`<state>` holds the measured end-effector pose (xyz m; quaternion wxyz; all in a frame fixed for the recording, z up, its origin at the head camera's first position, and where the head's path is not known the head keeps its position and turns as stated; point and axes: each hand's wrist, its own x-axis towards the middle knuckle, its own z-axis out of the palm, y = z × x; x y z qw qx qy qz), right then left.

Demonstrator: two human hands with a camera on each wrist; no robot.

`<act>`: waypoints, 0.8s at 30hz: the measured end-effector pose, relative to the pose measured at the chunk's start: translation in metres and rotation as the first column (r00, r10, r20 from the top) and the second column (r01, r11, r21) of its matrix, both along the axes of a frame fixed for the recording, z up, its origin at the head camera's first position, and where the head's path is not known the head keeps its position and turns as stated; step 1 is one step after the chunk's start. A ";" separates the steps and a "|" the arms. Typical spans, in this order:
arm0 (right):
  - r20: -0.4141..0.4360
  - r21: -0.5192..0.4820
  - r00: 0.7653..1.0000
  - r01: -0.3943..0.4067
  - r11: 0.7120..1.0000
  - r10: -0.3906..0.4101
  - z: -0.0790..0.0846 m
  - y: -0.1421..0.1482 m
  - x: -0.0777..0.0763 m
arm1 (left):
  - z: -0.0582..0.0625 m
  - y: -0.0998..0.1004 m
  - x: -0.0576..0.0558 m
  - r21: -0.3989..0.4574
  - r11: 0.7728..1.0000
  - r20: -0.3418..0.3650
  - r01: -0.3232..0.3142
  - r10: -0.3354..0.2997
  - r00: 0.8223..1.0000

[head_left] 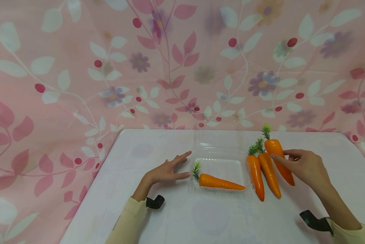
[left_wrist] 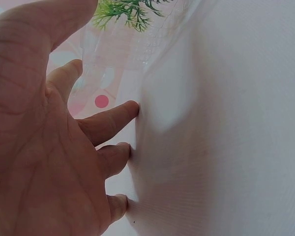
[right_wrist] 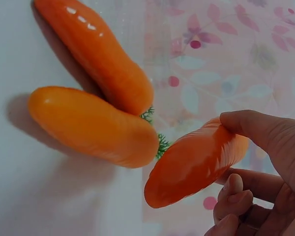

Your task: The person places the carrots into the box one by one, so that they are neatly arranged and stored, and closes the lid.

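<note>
Dim, soft light — blurred shadows on the table (head_left: 170, 223), glints dotting one carrot (right_wrist: 96, 56).

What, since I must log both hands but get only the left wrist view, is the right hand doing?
Observer: The right hand pinches a glossy, tapered orange carrot between thumb and fingers.
Operator: My picture shows a feathery green plastic-looking sprig. What is it attached to?
Observer: It tops another tapered orange carrot, which lies in a clear plastic tray.
Operator: Are there any more carrots?
Observer: Yes, two more glossy orange carrots lie side by side, between that tray and the right hand.
</note>
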<state>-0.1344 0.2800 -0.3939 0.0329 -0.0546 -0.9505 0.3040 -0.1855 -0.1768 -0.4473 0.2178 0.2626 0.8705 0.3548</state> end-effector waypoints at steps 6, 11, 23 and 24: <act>-0.026 -0.029 0.999 -0.023 0.999 0.022 0.003 -0.006 0.001 | -0.001 0.000 0.000 -0.006 1.000 -0.002 -0.002 0.002 1.000; -0.023 -0.045 0.999 -0.034 0.998 0.033 0.007 -0.010 0.001 | 0.000 0.000 0.000 0.000 1.000 0.000 0.001 -0.001 1.000; -0.016 -0.064 0.998 -0.054 0.997 0.053 0.011 -0.018 -0.001 | 0.001 0.000 0.000 -0.002 1.000 -0.001 0.004 -0.004 1.000; -0.015 -0.067 0.998 -0.055 0.996 0.054 0.011 -0.019 -0.001 | 0.001 -0.001 0.000 -0.002 1.000 0.001 0.004 -0.004 1.000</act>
